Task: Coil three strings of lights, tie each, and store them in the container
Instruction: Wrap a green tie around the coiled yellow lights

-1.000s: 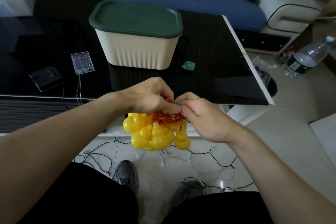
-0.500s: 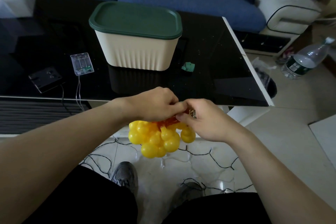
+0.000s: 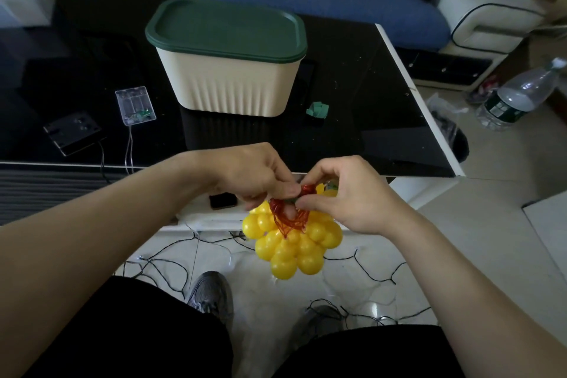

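A coiled string of yellow ball lights (image 3: 291, 245) with red wire (image 3: 288, 215) hangs in front of the table edge. My left hand (image 3: 254, 175) pinches the red wire bundle at its top. My right hand (image 3: 346, 193) pinches the same bundle from the right, with a small green tie between the fingertips. The cream container (image 3: 227, 83) with a dark green lid (image 3: 225, 29) stands shut on the black table (image 3: 368, 120). A black-wired light string (image 3: 171, 267) sprawls on the floor. A clear battery box (image 3: 135, 105) with thin wire lies on the table.
A black battery box (image 3: 72, 132) lies left of the clear one. A green tie scrap (image 3: 317, 109) sits right of the container. A phone (image 3: 223, 201) lies on the lower shelf. A water bottle (image 3: 518, 95) lies on the floor at right. My shoes (image 3: 211, 294) are below.
The yellow ball bundle has swung lower and to the right, and the red wire coil now shows on top. Both hands shifted slightly right and turned while keeping their pinch.
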### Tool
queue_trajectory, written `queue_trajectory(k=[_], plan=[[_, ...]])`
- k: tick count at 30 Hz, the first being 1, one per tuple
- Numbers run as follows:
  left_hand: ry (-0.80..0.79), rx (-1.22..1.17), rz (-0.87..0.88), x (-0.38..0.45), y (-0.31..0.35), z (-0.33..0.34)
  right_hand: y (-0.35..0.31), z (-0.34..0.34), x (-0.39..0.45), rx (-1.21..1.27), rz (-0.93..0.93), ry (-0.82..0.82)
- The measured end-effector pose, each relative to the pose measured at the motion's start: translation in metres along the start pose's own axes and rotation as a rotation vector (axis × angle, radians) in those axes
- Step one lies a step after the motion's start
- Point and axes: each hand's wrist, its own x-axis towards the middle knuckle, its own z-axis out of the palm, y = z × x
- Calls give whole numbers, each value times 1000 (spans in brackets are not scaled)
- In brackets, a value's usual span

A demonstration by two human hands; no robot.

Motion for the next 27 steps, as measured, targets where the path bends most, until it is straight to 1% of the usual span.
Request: queue_trajectory(k=[2, 4, 6, 10, 12, 15, 18, 21, 24, 27], plan=[[-4, -25, 27, -1, -4, -1, 2, -1, 1, 30, -48, 4], [26, -50, 18, -1, -4, -2, 3, -2, 2, 78, -89, 29], [87, -50, 7, 0, -2, -2, 4, -2, 3, 111, -113, 58], [262, -42, -4, 7, 7, 7, 10, -2, 6, 141, -128, 146], [302, -79, -3, 9, 11, 10, 12, -3, 7, 172, -133, 189], [260, -147, -1, 7, 14, 10, 15, -2, 6, 194, -148, 187], [151, -214, -58, 5, 18, 11, 16, -1, 5, 255, -158, 148], [110, -237, -98, 7, 19, 14, 18, -1, 8, 268, -159, 155], [85, -189, -44, 10, 13, 13, 20, -2, 9, 282, -178, 154], [19, -312, 15, 14, 2, 10, 26, -6, 9, 311, -192, 124]])
